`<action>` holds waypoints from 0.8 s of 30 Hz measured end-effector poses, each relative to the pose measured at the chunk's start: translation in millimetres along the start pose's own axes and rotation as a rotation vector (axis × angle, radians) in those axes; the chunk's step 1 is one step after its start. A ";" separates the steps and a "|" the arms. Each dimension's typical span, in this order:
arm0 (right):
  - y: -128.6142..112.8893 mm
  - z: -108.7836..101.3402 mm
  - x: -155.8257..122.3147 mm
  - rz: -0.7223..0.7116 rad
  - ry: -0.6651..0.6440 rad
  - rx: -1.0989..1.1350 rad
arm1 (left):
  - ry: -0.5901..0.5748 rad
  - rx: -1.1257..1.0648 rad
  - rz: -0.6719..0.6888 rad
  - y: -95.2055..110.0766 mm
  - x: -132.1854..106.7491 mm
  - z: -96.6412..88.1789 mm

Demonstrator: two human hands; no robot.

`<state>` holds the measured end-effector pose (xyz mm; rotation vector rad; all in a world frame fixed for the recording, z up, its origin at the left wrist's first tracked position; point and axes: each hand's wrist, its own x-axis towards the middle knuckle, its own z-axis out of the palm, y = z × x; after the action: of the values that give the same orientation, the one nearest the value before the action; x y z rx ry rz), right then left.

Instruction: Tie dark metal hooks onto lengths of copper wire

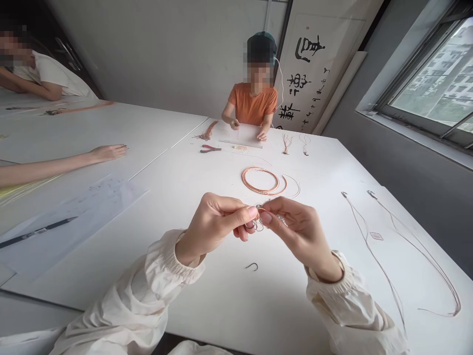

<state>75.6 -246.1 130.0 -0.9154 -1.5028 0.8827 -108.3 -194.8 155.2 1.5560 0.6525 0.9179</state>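
Observation:
My left hand [216, 219] and my right hand [291, 224] meet above the white table [221, 305], fingertips pinched together on a small piece of bent metal wire [258, 217]. Both hands are closed in a pinch, thumbs and forefingers touching the wire from either side. A small dark wire hook [252, 266] lies on the table just below my hands. A coil of copper-coloured wire [263, 181] lies flat on the table just beyond them.
Long thin wire strands [391, 246] trail across the table's right side. Red-handled pliers [210, 148] lie farther back near a person in an orange shirt [253, 101]. Another person's forearm [62, 162] rests on the left table, where a pen [37, 231] lies on paper.

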 end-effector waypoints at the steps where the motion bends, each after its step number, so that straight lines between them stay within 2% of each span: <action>1: -0.8 -3.4 1.4 0.033 -0.017 0.036 | -0.015 0.009 -0.015 0.3 -0.3 -0.2; 4: -2.1 -11.3 4.6 0.092 0.000 0.167 | -0.069 0.008 -0.047 0.4 -1.3 1.0; 7: -2.8 -18.8 7.6 0.093 0.071 0.259 | -0.062 -0.009 -0.046 0.3 -1.8 2.9; 11: -3.4 -33.8 12.0 0.063 0.177 0.295 | -0.029 -0.018 -0.059 1.0 -1.1 3.5; 14: -2.6 -42.0 13.3 0.056 0.174 0.310 | -0.051 -0.038 -0.072 1.3 0.8 2.7; 20: -0.4 -44.0 13.1 0.086 0.135 0.307 | -0.127 -0.230 -0.215 -2.7 7.7 -1.5; 24: -4.6 -39.1 11.2 0.074 0.166 0.221 | -0.091 -0.291 -0.269 -6.7 9.8 -0.9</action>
<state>113.1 -236.1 143.0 -0.8631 -1.2103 0.9805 -103.3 -185.1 150.7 1.2101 0.6157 0.7004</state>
